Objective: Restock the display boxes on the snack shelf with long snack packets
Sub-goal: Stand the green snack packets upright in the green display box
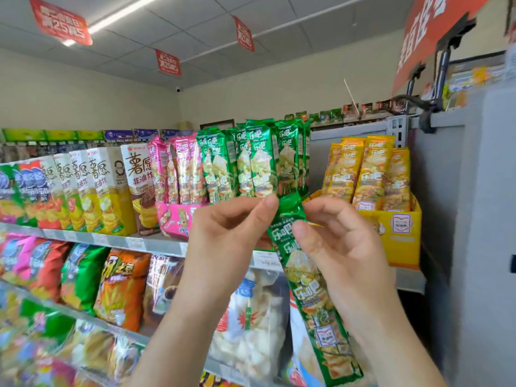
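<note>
Here a green packet [307, 289] hangs slanted before the shelf [111, 241], its top just below the green row [251, 160] standing between the pink box [174, 219] and yellow box [402, 236]. It looks mid-loading; next it likely needs lifting upright and slotting into that row. The left hand [229, 227] pinches the top end; the right hand [335, 241] has its grip clamped just below.

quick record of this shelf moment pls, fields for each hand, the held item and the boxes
left hand: pinches the top end of the held green packet
right hand: pinches the same packet just below the top
held packet pose: tilted, lower end hanging in front of the lower shelves
green packets: upright on the shelf, above the hands
pink display box: left of the hands, holds pink packets
yellow display box: to the right, holds yellow packets
green box: hidden behind the hands
</note>
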### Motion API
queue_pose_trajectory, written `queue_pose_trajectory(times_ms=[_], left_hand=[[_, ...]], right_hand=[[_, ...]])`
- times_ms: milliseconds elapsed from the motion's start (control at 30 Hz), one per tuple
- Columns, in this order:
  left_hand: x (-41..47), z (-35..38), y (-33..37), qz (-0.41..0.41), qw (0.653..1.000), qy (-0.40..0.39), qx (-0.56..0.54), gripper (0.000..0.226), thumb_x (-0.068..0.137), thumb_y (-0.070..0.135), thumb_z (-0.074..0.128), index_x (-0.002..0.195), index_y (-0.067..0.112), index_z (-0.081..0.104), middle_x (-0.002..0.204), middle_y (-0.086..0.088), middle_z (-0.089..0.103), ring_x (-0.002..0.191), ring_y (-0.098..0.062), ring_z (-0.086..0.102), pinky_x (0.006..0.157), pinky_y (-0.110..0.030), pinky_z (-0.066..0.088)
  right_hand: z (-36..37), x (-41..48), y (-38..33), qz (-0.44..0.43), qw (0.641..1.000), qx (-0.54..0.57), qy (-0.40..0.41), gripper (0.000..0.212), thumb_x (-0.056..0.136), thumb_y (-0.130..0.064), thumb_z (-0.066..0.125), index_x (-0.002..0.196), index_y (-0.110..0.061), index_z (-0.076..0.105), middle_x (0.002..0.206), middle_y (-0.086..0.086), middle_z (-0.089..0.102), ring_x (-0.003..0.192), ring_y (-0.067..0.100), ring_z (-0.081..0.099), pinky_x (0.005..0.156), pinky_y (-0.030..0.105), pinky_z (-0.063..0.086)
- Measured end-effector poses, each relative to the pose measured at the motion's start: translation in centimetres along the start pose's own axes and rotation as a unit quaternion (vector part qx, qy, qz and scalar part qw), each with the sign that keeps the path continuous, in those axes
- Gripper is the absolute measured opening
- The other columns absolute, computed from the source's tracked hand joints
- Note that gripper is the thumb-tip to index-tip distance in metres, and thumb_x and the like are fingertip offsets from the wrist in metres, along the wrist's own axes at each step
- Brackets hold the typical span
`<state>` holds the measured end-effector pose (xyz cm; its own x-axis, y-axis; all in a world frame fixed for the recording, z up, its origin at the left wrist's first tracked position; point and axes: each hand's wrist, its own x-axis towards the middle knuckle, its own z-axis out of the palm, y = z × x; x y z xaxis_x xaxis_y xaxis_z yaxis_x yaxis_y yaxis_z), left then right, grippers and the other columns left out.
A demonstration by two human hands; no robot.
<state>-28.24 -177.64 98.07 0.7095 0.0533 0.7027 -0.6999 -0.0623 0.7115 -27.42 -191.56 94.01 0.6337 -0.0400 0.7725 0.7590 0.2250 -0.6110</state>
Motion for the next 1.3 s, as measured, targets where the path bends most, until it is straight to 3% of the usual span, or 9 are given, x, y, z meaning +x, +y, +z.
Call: queue_pose_trajectory(times_ms=[200,433,600,800,967,1033,1133,1233,1300], left_hand=[[-1.0,-0.1,-1.7,-0.027,0.990,0.099,-0.092,0.020,0.079,0.028,0.066,0.075,0.010,0.075,0.063,0.003,0.065,0.060,-0.009,0.057,0.059,-0.023,0.050],[-1.9,-1.9,-3.2,-0.078,0.974,0.150,-0.150,0.017,0.074,0.017,0.068,0.085,0.005,0.071,0.073,-0.004,0.069,0.073,-0.017,0.062,0.075,-0.032,0.052],[-4.4,-3.3,-3.9,-0.110,0.989,0.073,-0.072,0.012,0.086,0.030,0.072,0.094,0.023,0.078,0.095,0.000,0.074,0.095,-0.020,0.069,0.088,-0.035,0.054],[-5.9,-4.0,-4.1,-0.097,0.990,0.091,0.055,0.012,0.082,0.029,0.076,0.087,0.018,0.076,0.058,0.006,0.057,0.046,-0.006,0.045,0.046,-0.018,0.037],[-5.9,-5.7,-4.9,-0.098,0.983,0.154,-0.036,0.015,0.083,0.025,0.073,0.084,0.011,0.079,0.070,0.000,0.069,0.066,-0.012,0.059,0.067,-0.026,0.048],[-5.6,-6.6,-5.2,-0.108,0.976,0.171,-0.084,0.018,0.082,0.026,0.072,0.085,0.009,0.079,0.080,-0.005,0.072,0.078,-0.019,0.061,0.076,-0.034,0.047],[-5.3,-7.4,-5.7,-0.109,0.973,0.167,-0.114,0.016,0.083,0.025,0.070,0.083,0.010,0.076,0.076,-0.002,0.068,0.075,-0.017,0.059,0.074,-0.034,0.048],[-5.1,-8.3,-5.9,-0.105,0.979,0.120,-0.124,0.010,0.080,0.020,0.073,0.090,0.017,0.074,0.080,-0.002,0.065,0.075,-0.020,0.055,0.068,-0.035,0.047],[-5.2,-8.7,-6.0,-0.122,0.978,0.098,-0.138,0.037,0.076,0.018,0.076,0.112,0.011,0.066,0.088,-0.002,0.065,0.081,-0.021,0.056,0.074,-0.038,0.049]], right_hand=[[-1.9,-3.5,0.9,0.155,0.950,-0.111,-0.248,0.039,0.085,-0.072,0.048,0.122,-0.063,0.041,0.105,-0.018,0.069,0.090,0.004,0.069,0.078,0.010,0.048],[-2.4,-7.2,2.3,0.115,0.951,-0.198,-0.210,0.037,0.085,-0.079,0.035,0.118,-0.065,0.043,0.098,-0.002,0.068,0.081,0.015,0.065,0.072,0.036,0.049],[-2.2,-8.9,2.7,0.101,0.932,-0.300,-0.179,0.030,0.089,-0.074,0.029,0.115,-0.063,0.036,0.078,-0.029,0.060,0.066,-0.003,0.059,0.051,0.013,0.039],[-0.5,-10.4,2.4,0.070,0.859,-0.473,-0.184,0.059,0.086,-0.078,0.017,0.134,-0.047,0.031,0.085,-0.018,0.060,0.070,0.005,0.057,0.057,0.031,0.047],[0.3,-11.3,3.2,0.177,0.927,-0.246,-0.223,0.055,0.085,-0.072,0.040,0.138,-0.061,0.027,0.120,-0.029,0.058,0.099,-0.003,0.061,0.073,0.022,0.048],[1.0,-11.8,3.3,0.207,0.938,-0.165,-0.222,0.054,0.084,-0.068,0.047,0.135,-0.065,0.030,0.117,-0.026,0.063,0.085,0.006,0.067,0.064,0.029,0.053],[2.9,-12.6,3.6,0.184,0.955,-0.150,-0.177,0.048,0.086,-0.061,0.050,0.133,-0.059,0.041,0.093,-0.002,0.069,0.065,0.025,0.063,0.057,0.043,0.051],[4.6,-13.3,4.0,0.154,0.966,-0.159,-0.132,0.047,0.091,-0.056,0.049,0.137,-0.049,0.045,0.104,-0.014,0.071,0.076,0.017,0.065,0.064,0.026,0.052],[5.5,-13.4,4.2,0.149,0.969,-0.162,-0.117,0.046,0.092,-0.056,0.048,0.138,-0.048,0.045,0.103,-0.013,0.071,0.077,0.023,0.064,0.063,0.033,0.051]])
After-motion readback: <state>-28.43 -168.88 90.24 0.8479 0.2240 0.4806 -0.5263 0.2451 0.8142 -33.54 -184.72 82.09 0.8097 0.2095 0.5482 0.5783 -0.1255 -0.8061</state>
